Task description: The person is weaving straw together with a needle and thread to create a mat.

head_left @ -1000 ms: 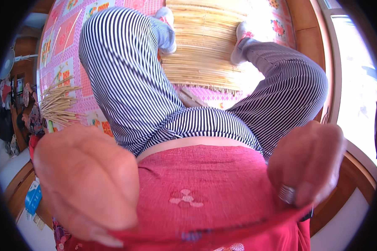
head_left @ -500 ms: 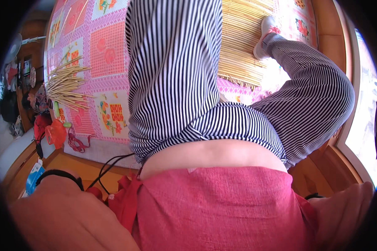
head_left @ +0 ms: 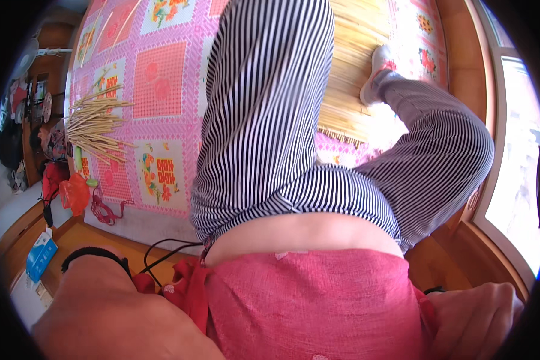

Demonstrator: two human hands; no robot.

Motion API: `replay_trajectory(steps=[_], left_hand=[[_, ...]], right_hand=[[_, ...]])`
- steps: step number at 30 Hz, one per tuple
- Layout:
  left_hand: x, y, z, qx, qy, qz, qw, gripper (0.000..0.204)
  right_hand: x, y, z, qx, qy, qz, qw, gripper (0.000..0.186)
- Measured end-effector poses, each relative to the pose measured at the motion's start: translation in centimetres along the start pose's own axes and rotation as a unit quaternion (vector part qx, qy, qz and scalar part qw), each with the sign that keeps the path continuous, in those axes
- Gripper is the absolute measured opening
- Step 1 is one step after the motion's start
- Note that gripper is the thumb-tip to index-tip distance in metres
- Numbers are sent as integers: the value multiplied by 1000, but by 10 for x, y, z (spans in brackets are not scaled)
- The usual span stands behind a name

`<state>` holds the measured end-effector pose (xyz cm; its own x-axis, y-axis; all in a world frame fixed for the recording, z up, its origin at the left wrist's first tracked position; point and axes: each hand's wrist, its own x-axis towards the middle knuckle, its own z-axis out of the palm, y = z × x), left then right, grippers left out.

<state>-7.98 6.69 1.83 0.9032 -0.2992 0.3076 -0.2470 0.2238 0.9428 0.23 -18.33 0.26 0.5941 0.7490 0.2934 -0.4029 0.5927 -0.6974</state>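
Note:
A red shirt [head_left: 318, 300] spans the lower middle, its hem raised above the striped trousers [head_left: 270, 114] so that a strip of bare skin shows. Beside its left edge is my left hand [head_left: 120, 318], close to the camera, with a black band [head_left: 96, 255] at the wrist; its fingers are hidden. On the other side my right hand [head_left: 477, 315] has its fingers curled in against the shirt's side. Past my legs, a mat of thin straw-coloured stalks [head_left: 351, 72] lies partly under my leg, near my shoe [head_left: 375, 75].
A patterned pink cover [head_left: 159, 120] lies beneath me. Loose thin sticks [head_left: 99, 123] are heaped at left, near a red plastic bag [head_left: 75, 195] and a dark red cord [head_left: 105, 210]. A blue packet [head_left: 42, 258] lies low at left. A bright window [head_left: 516, 162] borders the right.
The view has shifted, so the bent right leg sits further left and the blue packet shows more fully. My right hand appears slightly lower and further left. Both hands remain beside the shirt.

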Motion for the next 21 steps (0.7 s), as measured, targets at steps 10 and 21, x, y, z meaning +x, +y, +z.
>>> replay_trajectory(steps=[10,21], left_hand=[[-3,-10,-18,-148,-115,-61,980,14],[15,-26,-11,-130,-139,2,982,9]], right_hand=[[2,10,-2,4,9,-8,1000,8],[5,6,-15,-19,-45,-42,998,12]])
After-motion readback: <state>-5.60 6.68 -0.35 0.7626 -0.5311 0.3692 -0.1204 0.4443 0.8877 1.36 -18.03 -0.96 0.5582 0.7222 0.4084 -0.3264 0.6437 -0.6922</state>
